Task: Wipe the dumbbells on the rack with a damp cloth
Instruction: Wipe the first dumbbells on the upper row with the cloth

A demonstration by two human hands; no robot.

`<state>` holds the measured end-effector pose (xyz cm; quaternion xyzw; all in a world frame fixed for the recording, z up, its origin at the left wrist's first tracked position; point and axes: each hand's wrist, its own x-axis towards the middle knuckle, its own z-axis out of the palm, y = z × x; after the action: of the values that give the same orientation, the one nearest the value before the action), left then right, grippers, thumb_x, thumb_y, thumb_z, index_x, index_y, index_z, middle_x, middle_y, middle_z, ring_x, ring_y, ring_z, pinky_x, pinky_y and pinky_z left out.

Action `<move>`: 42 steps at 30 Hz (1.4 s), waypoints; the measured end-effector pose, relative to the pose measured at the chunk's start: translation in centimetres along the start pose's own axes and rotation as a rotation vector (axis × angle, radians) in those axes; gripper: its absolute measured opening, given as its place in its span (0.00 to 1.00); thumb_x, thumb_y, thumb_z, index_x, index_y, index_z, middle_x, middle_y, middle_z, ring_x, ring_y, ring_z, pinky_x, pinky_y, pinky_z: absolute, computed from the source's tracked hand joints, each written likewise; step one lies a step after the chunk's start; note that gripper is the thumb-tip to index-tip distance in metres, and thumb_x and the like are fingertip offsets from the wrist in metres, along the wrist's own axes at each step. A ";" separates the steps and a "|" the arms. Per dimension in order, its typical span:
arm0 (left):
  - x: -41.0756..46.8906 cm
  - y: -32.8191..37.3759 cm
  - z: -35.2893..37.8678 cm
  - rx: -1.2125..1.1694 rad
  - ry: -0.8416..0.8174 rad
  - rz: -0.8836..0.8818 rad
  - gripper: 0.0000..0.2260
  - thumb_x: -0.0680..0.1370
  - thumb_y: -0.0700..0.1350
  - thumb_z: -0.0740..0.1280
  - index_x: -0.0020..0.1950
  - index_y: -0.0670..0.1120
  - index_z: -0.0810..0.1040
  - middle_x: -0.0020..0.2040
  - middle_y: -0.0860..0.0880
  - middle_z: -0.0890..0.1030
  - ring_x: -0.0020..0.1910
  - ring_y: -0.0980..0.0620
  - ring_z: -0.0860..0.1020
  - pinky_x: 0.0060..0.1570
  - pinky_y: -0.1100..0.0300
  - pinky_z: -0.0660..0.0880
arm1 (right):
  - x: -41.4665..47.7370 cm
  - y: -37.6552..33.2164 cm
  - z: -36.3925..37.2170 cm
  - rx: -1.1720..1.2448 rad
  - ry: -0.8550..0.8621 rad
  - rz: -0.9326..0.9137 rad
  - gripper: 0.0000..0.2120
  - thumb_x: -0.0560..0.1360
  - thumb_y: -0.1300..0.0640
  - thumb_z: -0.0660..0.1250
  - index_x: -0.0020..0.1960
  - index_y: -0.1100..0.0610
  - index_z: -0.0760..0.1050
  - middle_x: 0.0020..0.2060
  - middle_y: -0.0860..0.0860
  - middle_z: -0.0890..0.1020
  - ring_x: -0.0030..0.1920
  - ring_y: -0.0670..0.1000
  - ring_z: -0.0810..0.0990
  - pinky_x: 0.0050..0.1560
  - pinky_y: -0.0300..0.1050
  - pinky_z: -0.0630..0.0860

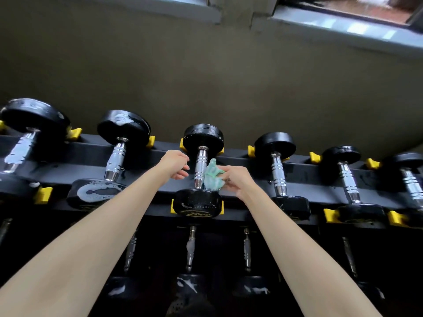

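Shadowed rack (146, 156) obscures lower dumbbells (191, 248); right hand (238, 179) pinches cloth (212, 177) against middle dumbbell (201, 161); left hand (176, 165) loosely curled, empty.

Both arms bare, stretched forward and up, converging toward centre of view.
Left forearm (91, 225) enters from lower left; wrist bent slightly down.
Left hand (175, 164) back toward camera, fingers (182, 173) loosely curled, holding nothing.
Right forearm (297, 248) enters from lower right; wrist straight.
Right hand (238, 179) level with left, slightly lower; fingers (225, 176) and thumb pinch crumpled green cloth (214, 177), bunched at fingertips.
Hands near each other, not touching.
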<state>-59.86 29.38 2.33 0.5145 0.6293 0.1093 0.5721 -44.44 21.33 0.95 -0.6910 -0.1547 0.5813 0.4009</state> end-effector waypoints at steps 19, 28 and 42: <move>1.1 -1.4 -4.1 -0.132 -0.006 0.090 0.05 0.73 0.39 0.68 0.45 0.45 0.73 0.46 0.43 0.79 0.42 0.48 0.78 0.36 0.56 0.78 | 1.4 -2.6 2.6 -0.120 -0.075 -0.162 0.05 0.77 0.61 0.64 0.52 0.58 0.76 0.42 0.56 0.83 0.39 0.52 0.83 0.43 0.42 0.81; 4.2 0.3 0.9 0.142 0.249 0.183 0.06 0.72 0.41 0.69 0.48 0.42 0.78 0.44 0.44 0.77 0.44 0.47 0.75 0.41 0.58 0.71 | 4.1 -1.9 0.1 -0.049 0.041 -0.018 0.07 0.77 0.61 0.62 0.54 0.59 0.75 0.41 0.55 0.83 0.39 0.50 0.82 0.41 0.39 0.79; 1.1 0.6 0.8 0.603 -0.158 0.291 0.07 0.68 0.36 0.67 0.37 0.45 0.70 0.36 0.47 0.71 0.35 0.49 0.68 0.35 0.59 0.64 | 2.7 -1.4 0.1 -0.040 0.010 0.048 0.08 0.77 0.62 0.61 0.53 0.60 0.76 0.49 0.58 0.83 0.48 0.53 0.82 0.50 0.43 0.78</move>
<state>-58.71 30.14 1.88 0.7519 0.5069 -0.0414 0.4196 -43.47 24.04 0.15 -0.7052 -0.1476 0.5841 0.3739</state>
